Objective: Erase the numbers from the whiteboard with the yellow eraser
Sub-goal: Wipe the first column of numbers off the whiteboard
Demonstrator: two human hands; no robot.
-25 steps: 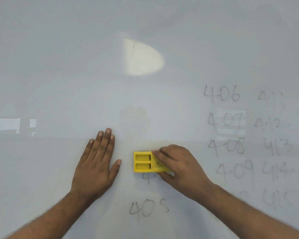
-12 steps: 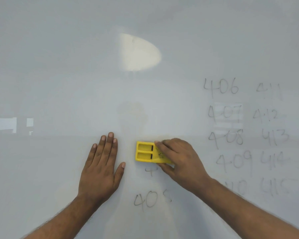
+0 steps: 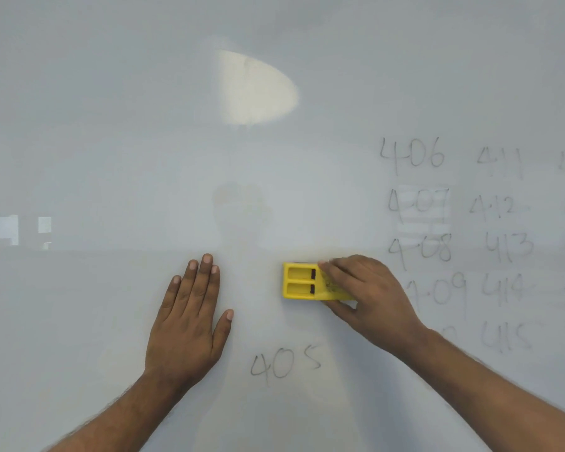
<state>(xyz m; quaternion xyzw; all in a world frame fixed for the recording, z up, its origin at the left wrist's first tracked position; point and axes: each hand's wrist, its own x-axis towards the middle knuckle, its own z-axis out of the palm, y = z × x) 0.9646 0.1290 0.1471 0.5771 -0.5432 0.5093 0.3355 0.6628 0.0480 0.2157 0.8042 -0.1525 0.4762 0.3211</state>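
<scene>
Filling nearly the whole view, the whiteboard (image 3: 111, 141) is seen close up, pale grey and glossy, with a bright oval light reflection (image 3: 256, 89) above centre and a small rectangular window reflection (image 3: 13, 230) at the left edge. Faint grey numbers are written on the right side in columns: 406 (image 3: 412, 155), 407 (image 3: 418, 203), 408 (image 3: 419, 249) and 409 (image 3: 444, 288) in one, and 411 (image 3: 499, 161), 412 (image 3: 493, 207), 413 (image 3: 508, 246), 414 (image 3: 503, 287) and 415 (image 3: 506, 336) in the next; a further column at the far right is cut off and too blurred to be read. A lone 405 (image 3: 286, 362) is written low in the middle, below and between the two hands.

The yellow eraser (image 3: 302, 281) is pressed flat against the board just right of centre, well above the 405 and left of the 409. Its long axis is laid roughly horizontal, with the free end pointed left; two rectangular recesses are shown on its back, one above the other. Its right end is covered by the right hand (image 3: 369, 295), whose grip is closed on the eraser, fingers over the top face and thumb under the lower edge. Part of the 409 is hidden behind this hand.

The left hand (image 3: 190, 318) is laid flat on the board, fingers spread slightly and pointed up, nothing held, near the eraser but apart from it.
</scene>
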